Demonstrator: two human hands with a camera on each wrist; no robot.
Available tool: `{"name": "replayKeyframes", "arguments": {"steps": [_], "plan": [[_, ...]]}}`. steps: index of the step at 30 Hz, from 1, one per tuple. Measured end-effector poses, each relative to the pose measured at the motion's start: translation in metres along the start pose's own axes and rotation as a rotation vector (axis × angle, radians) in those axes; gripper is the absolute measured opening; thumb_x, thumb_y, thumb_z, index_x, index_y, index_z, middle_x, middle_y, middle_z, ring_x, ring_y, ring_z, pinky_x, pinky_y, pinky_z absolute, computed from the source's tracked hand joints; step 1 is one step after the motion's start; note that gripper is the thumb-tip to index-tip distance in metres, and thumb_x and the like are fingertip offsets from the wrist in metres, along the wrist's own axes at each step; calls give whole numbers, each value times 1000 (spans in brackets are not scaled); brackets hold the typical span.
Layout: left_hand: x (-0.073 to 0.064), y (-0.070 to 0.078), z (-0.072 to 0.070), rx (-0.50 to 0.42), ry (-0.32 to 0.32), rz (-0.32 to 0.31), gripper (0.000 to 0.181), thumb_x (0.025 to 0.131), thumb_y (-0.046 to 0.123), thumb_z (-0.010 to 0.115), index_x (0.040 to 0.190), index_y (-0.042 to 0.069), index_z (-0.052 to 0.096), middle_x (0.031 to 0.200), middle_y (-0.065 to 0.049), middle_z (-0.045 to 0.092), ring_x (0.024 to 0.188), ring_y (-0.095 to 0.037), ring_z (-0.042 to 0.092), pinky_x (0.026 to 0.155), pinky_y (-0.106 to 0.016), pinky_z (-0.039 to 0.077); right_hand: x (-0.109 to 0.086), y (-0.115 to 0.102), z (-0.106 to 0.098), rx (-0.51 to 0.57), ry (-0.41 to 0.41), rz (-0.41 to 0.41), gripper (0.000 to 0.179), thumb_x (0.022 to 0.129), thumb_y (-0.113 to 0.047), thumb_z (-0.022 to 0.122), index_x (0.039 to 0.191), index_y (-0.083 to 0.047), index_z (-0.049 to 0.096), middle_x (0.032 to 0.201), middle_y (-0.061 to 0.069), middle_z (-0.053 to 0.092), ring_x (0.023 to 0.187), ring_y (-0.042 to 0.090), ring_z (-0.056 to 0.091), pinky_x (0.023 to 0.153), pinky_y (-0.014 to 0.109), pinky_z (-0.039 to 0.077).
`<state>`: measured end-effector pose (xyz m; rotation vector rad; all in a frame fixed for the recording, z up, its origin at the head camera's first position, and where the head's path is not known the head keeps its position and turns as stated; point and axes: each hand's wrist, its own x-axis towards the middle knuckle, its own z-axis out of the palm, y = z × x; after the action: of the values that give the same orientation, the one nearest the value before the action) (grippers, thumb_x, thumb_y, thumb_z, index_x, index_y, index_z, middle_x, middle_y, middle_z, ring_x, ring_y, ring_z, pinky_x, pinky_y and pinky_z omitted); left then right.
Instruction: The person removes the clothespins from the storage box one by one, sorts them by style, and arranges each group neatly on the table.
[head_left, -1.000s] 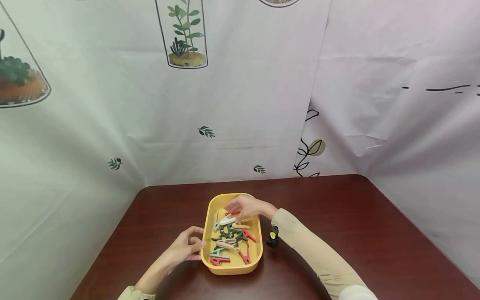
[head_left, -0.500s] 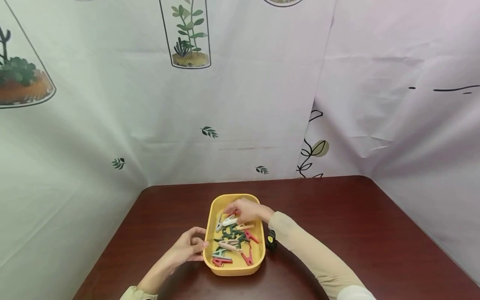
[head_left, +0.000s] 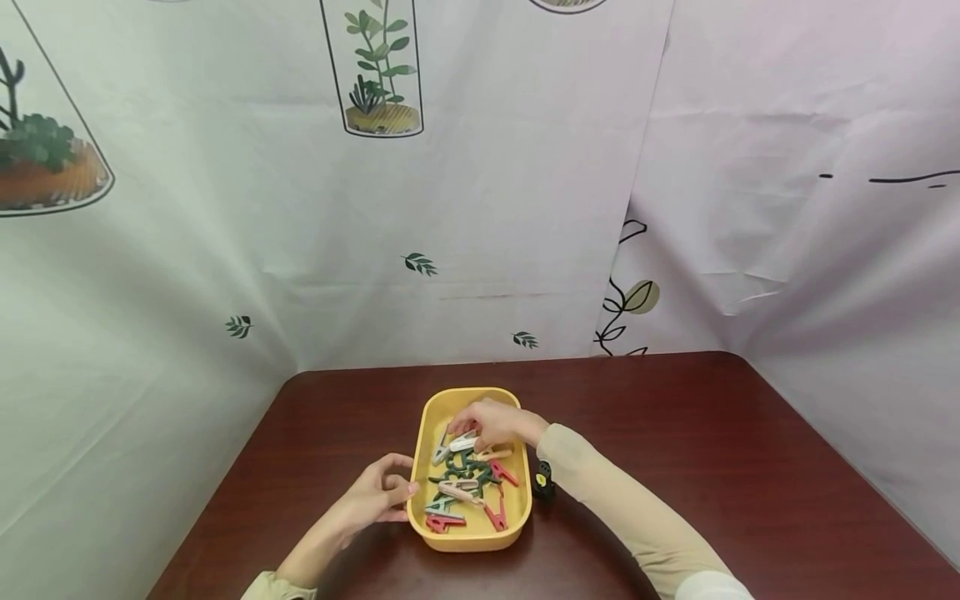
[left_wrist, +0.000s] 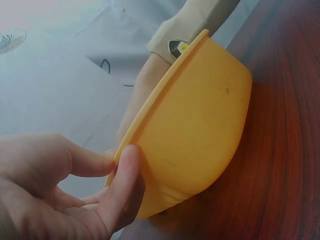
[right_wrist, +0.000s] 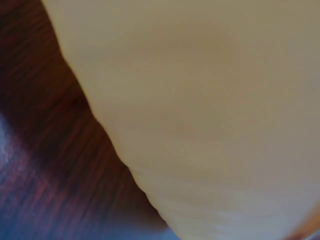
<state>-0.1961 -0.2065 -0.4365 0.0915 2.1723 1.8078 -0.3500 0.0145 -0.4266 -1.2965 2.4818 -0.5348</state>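
A yellow plastic tub [head_left: 468, 543] stands on the table with several plastic clothespins in it. At its left side, my left hand [head_left: 375, 492] pinches the rim between thumb and fingers; the left wrist view shows this hand [left_wrist: 75, 185] at the tub wall [left_wrist: 195, 115]. My right hand [head_left: 492, 421] reaches down into the far part of the tub, fingers bent over a white clothespin [head_left: 462, 442]. Whether it grips that clothespin cannot be made out. Nearby lie a grey clothespin [head_left: 440, 455], a beige one [head_left: 459, 492] and a red one [head_left: 496, 514]. Only sleeve [right_wrist: 200, 110] and table fill the right wrist view.
Dark green clothespins [head_left: 456, 463] lie tangled in the middle of the tub. The dark red wooden table [head_left: 637, 433] extends around it. A white printed cloth [head_left: 480, 208] hangs behind the table and along both sides. A black device [head_left: 543, 480] sits at my right wrist.
The head view has shifted slightly. My right hand has moved a little lower and nearer, and the white and grey clothespins have turned slightly. My left hand stays on the rim.
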Motion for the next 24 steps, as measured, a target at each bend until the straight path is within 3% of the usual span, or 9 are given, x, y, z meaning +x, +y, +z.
{"name": "replayKeyframes", "arguments": {"steps": [11, 16, 24], "plan": [[1, -2, -1, -14, 3, 6, 47, 95, 10, 59, 131, -7, 35, 85, -6, 62, 76, -14, 64, 65, -25, 57, 2, 1, 2, 102, 49, -1, 43, 77, 1, 76, 117, -13, 68, 102, -4, 73, 89, 5, 61, 78, 17, 50], [0, -2, -1, -15, -2, 11, 48, 95, 11, 59, 132, -8, 34, 86, -6, 62, 75, -14, 64, 64, -25, 57, 3, 2, 3, 155, 43, -29, 41, 80, 2, 73, 118, -13, 67, 100, -6, 73, 92, 2, 61, 82, 17, 50], [0, 0, -1, -16, -8, 4, 48, 96, 13, 59, 131, -7, 34, 87, -6, 62, 77, -14, 64, 64, -25, 57, 4, 7, 1, 128, 3, 7, 42, 76, 0, 78, 115, -14, 68, 102, -3, 68, 93, 6, 59, 85, 20, 49]]}}
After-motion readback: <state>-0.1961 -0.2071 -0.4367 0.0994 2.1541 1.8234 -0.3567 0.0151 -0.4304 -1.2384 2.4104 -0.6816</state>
